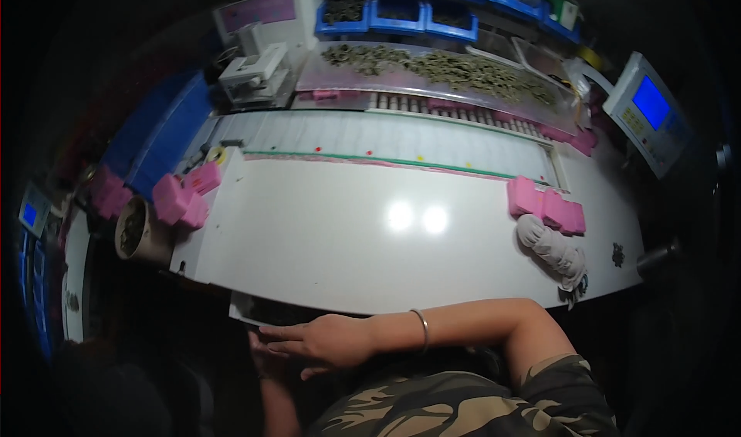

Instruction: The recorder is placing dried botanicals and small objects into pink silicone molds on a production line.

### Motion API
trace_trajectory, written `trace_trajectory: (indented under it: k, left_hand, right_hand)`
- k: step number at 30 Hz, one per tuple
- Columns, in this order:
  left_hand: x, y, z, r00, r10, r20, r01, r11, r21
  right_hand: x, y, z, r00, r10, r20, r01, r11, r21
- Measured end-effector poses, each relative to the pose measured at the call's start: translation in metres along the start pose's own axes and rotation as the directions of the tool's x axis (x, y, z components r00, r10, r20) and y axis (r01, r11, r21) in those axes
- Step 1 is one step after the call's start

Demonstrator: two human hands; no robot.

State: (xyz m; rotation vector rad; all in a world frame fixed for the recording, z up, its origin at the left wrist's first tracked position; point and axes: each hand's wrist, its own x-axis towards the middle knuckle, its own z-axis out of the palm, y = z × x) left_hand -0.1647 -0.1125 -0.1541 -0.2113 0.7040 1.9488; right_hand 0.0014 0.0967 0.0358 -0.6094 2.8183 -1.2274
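Note:
My right hand (336, 341), a silver bangle on its wrist, reaches leftward across my body just below the white table's near edge. Its fingers are stretched out and slightly apart, with nothing seen in them. Under its fingertips is my left hand (266, 358), mostly covered by the right one and in shadow, so its fingers cannot be made out. Both hands are beside a drawer (241, 307) that sticks out from under the white table (324, 244). The drawer's inside is dark, and I cannot tell what lies in it.
Pink blocks (525, 198) and a rolled whitish cloth bundle (552, 250) lie at the table's right. More pink blocks (174, 198) sit at left beside a bin (147, 232). Farther back are a long light strip (332, 136), a greenish heap (463, 72), blue bins (397, 16) and a screen unit (647, 113).

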Motion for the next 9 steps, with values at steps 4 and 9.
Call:
trace_trajectory:
  k: [4,9]
  left_hand:
    - [-0.006,-0.007,0.057,0.971,0.196,-0.136,-0.178,0.975,0.137]
    - [-0.005,-0.008,0.132,0.369,0.862,0.347,-0.444,-0.164,0.881]
  right_hand:
    - [-0.083,-0.027,-0.053,0.922,0.298,-0.248,-0.315,0.948,-0.032]
    - [-0.205,-0.042,-0.093,0.591,0.278,-0.757,-0.694,0.653,-0.302]
